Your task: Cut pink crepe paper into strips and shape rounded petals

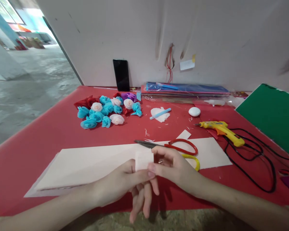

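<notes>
A small piece of pale pink paper [144, 160] is held up between both hands, above the red tabletop. My left hand [132, 179] pinches its lower edge with the thumb, the other fingers hanging below. At its right side, my right hand [173, 163] grips it between thumb and fingers. Behind the hands lies a long cream paper sheet [86, 163]. Scissors [183, 146] with one red and one yellow handle rest on that sheet, partly hidden by my right hand, their dark blades pointing left.
Blue, pink, red and purple paper flowers [106, 109] are heaped at the back left. A yellow glue gun [223, 130] with a looping black cord lies right, near a white egg-shaped object [194, 111]. A phone [121, 75] leans on the wall; wrapped paper [185, 89] lies alongside.
</notes>
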A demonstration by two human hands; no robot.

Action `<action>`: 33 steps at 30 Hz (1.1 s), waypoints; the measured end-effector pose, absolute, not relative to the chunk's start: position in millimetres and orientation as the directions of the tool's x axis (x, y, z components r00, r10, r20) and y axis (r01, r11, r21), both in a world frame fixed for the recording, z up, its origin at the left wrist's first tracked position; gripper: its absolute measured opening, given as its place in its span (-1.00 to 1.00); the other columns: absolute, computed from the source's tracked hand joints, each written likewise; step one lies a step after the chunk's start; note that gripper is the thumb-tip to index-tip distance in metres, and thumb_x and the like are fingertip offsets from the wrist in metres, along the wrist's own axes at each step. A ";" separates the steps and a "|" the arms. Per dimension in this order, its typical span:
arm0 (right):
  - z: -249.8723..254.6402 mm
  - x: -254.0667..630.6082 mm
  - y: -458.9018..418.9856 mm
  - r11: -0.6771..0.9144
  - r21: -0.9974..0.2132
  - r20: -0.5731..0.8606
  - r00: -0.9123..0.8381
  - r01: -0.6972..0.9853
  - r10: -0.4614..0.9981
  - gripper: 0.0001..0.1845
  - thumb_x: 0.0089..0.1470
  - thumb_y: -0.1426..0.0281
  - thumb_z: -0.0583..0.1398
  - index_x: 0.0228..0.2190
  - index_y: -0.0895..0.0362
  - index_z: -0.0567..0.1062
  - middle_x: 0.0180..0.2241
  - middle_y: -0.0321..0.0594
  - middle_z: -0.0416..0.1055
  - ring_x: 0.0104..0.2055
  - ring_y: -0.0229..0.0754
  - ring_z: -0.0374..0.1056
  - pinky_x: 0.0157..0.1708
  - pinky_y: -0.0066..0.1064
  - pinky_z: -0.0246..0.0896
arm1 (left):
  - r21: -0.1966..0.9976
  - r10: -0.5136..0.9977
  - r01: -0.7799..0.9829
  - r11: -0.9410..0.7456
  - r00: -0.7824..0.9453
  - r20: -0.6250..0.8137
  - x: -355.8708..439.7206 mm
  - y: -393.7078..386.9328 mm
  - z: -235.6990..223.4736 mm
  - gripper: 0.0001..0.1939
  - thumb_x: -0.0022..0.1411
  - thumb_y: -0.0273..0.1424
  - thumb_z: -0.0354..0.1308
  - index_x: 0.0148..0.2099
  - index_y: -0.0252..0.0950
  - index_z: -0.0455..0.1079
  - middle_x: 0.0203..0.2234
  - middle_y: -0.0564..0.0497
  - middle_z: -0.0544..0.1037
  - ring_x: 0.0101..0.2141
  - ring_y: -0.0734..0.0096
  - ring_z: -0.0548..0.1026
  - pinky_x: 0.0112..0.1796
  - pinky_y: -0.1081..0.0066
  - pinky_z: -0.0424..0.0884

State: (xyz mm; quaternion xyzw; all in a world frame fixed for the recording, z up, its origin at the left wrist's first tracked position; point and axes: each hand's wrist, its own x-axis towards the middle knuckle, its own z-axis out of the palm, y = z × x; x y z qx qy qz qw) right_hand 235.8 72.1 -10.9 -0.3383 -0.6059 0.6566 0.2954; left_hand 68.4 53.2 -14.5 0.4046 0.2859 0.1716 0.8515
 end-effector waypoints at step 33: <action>10.3 239.4 72.9 0.229 -0.959 0.144 -0.405 0.170 0.903 -0.91 -0.04 0.47 0.20 -0.54 0.13 0.39 -0.60 -0.43 0.26 -0.55 -0.40 0.14 -0.57 -0.59 0.05 | 0.993 0.977 0.048 0.106 0.182 -0.113 55.7 55.9 1.4 -0.76 0.16 -0.32 0.14 -0.53 -0.20 0.47 -0.70 0.17 0.51 -0.62 0.61 0.42 -0.51 0.65 0.31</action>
